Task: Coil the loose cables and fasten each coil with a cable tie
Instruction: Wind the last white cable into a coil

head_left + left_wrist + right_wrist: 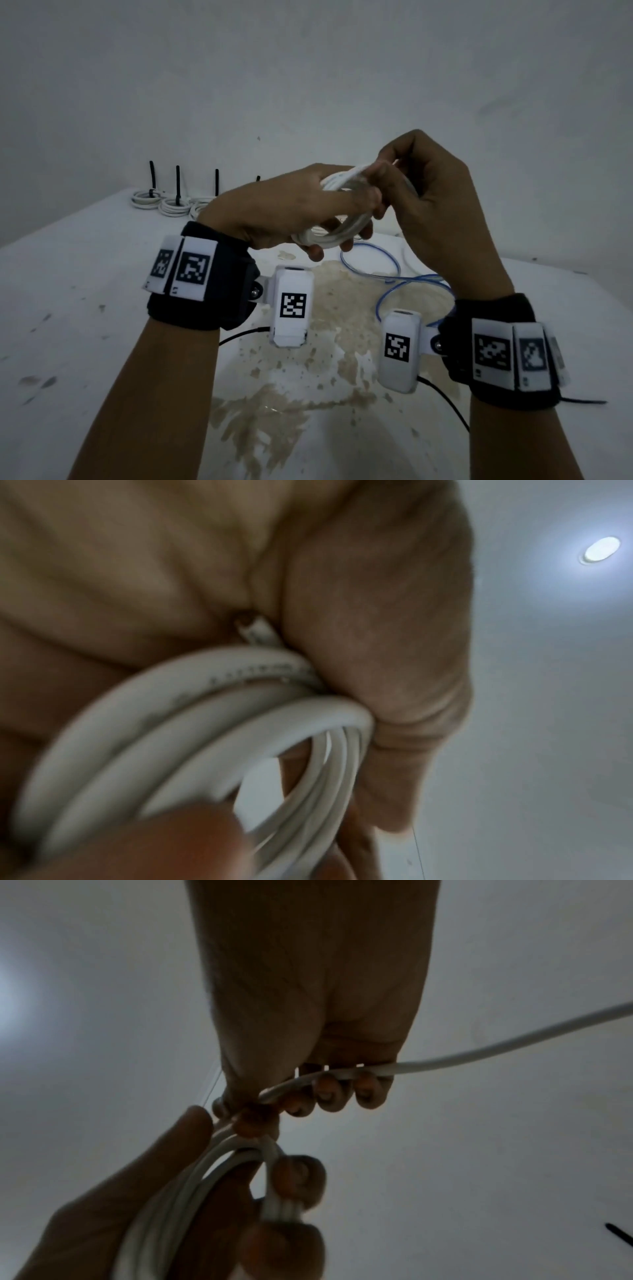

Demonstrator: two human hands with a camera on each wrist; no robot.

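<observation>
Above the table my left hand (pixel 308 205) grips a coil of white cable (pixel 329 233), several loops thick, with fingers through and around it. The same coil (pixel 192 723) fills the left wrist view, its cut end poking out by the palm. My right hand (pixel 411 185) is curled round the free run of that cable at the coil's top. In the right wrist view the loose white cable (pixel 479 1047) runs through the right fingers (pixel 329 1093) and off to the right, down into the coil (pixel 192 1191). No cable tie is in either hand.
Finished white coils (pixel 161 202) with upright black ties (pixel 177 185) stand at the table's far left edge. A loose blue cable (pixel 390 284) loops on the stained white table (pixel 102 325) below my hands. A wall stands close behind.
</observation>
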